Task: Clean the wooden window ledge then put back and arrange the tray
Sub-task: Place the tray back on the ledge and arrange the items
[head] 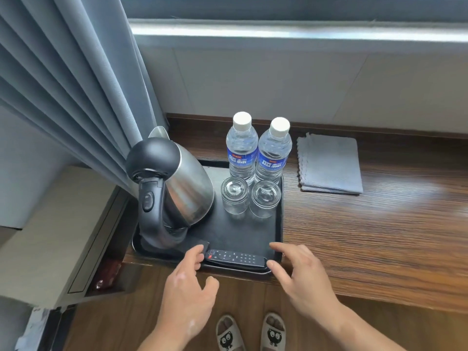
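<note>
A black tray (253,231) sits at the left end of the wooden window ledge (367,236). On it stand a steel kettle (177,188), two water bottles (242,148) (273,153) and two upturned glasses (235,195) (264,198). A black remote (236,258) lies along the tray's front edge. My left hand (187,285) has its fingertips at the remote's left end, fingers apart. At the remote's right end, my right hand (301,274) is spread, fingers by the tray's front right corner. Neither hand grips anything.
A folded grey cloth (330,164) lies on the ledge to the right of the tray. Grey curtains (76,84) hang at the left, touching the kettle. Below the ledge are the wooden floor and my slippered feet (250,333).
</note>
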### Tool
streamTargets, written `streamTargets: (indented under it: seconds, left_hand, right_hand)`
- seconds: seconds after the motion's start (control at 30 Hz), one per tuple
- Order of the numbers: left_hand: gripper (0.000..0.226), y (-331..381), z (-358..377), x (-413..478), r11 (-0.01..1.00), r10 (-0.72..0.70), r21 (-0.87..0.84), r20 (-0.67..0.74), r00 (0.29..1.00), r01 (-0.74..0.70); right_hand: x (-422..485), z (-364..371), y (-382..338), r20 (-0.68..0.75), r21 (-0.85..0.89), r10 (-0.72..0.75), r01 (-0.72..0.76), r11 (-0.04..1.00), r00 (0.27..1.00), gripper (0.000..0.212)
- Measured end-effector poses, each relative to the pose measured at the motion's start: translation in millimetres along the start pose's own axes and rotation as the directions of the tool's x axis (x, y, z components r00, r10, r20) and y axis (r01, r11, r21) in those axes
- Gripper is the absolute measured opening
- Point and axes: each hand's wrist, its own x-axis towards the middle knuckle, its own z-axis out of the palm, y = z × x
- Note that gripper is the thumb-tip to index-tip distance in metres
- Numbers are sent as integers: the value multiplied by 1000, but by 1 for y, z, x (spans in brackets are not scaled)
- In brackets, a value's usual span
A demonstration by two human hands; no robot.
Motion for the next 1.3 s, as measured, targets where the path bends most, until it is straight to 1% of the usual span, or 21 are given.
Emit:
streamTargets:
  seconds: [0.13,0.23,0.5,0.7,0.77,0.87,0.93,1.0,1.07,1.13,1.23,1.3]
  left_hand:
    - [66,0,8,-2,1000,12,18,-20,1000,-12]
    - [67,1,12,-1,998,21,56,-6,1000,-20]
    - [66,-2,17,5,997,24,68,10,1000,-25]
    - [65,-7,13,6,999,21,50,17,1000,-22]
    - [60,-14,3,6,1000,8,30,-5,1000,-8]
    - [49,-32,-24,7,998,-61,-2,-86,994,61]
    - [45,-48,-47,13,993,-115,-14,-164,980,114]
    - [45,-61,-69,23,987,-160,-12,-232,959,162]
    - [49,-70,-86,38,989,-142,-7,-278,950,145]
    - [54,-72,-95,55,994,-99,15,-280,955,108]
    - [59,-74,-99,74,998,-36,45,-240,970,48]
    - [62,-76,-98,83,998,-17,55,-191,981,28]
  right_hand:
    - [6,6,-10,58,-54,-22,25,998,998,44]
    - [9,6,-12,85,-85,-5,12,996,996,44]
    - [11,4,-10,110,-116,-6,19,993,994,46]
    - [7,6,-9,88,-123,-26,37,992,996,44]
    - [6,6,-11,72,-153,-31,42,987,997,45]
    - [8,9,-20,16,-276,-68,70,959,998,46]
    - [13,13,-38,-26,-304,-125,111,946,992,45]
    - [21,22,-63,-38,-305,-195,175,936,980,43]
    - [32,35,-90,8,-328,-243,232,916,970,43]
    - [44,49,-109,80,-365,-252,263,893,965,42]
    - [57,68,-128,173,-437,-214,270,858,961,40]
    - [63,76,-134,196,-478,-192,265,837,962,38]
